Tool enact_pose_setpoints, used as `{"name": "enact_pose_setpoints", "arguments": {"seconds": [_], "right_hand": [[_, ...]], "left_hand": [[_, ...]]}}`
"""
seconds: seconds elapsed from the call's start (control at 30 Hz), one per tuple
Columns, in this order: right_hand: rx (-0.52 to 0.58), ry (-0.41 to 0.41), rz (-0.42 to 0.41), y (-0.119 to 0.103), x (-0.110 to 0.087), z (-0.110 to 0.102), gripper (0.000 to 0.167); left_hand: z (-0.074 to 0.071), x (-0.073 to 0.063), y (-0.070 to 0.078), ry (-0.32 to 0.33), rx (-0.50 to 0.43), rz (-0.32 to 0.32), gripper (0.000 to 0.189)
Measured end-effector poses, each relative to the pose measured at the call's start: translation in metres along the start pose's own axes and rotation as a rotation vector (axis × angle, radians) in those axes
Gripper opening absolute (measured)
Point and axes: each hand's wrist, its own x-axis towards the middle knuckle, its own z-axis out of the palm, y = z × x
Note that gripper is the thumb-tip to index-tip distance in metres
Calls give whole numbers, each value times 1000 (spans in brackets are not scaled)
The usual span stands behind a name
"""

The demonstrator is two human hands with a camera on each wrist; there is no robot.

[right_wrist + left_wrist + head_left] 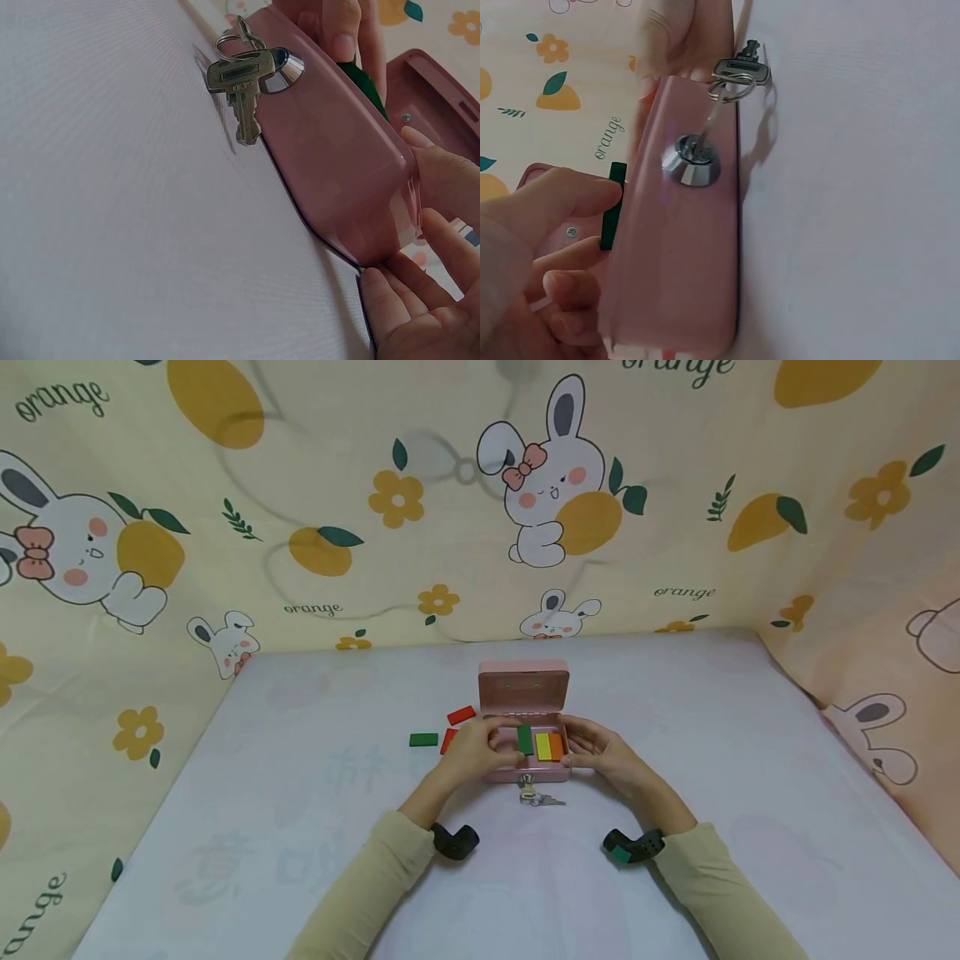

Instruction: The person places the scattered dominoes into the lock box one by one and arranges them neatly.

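Note:
A pink metal box (498, 776) stands on the table with its lid (523, 692) raised. Over its inside, my left hand (471, 748) pinches a green block (524, 740) between thumb and fingers; the left wrist view shows this green block (613, 206) just behind the front wall. A yellow block (543, 747) and an orange block (557, 747) lie side by side in the box's right part. My right hand (618, 760) holds the box's right end, thumb at the rim and fingers along the side. Keys (241, 82) hang on a ring from the front lock (692, 160).
Left of the box lie a green block (423, 740) and a red block (461, 715). Another red block (448, 741) is partly hidden by my left hand. A patterned cloth (420, 552) hangs behind the white table (300, 810).

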Motion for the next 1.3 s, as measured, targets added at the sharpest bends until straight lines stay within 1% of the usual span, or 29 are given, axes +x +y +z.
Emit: {"name": "enact_pose_setpoints", "arguments": {"seconds": [0.23,0.53,0.8,1.03,1.3], "right_hand": [[-31,6,9,0,-2,0,72],[-35,9,15,-1,-2,0,73],[-20,36,64,-3,0,2,70],[-39,35,57,-4,-1,1,70],[21,20,36,-3,0,0,69]], "left_hand": [[3,3,2,-17,13,-14,49],[4,6,5,-28,44,10,47],[7,10,4,-44,140,8,48],[7,13,5,-58,199,1,48],[8,14,6,-74,256,-28,47]]}}
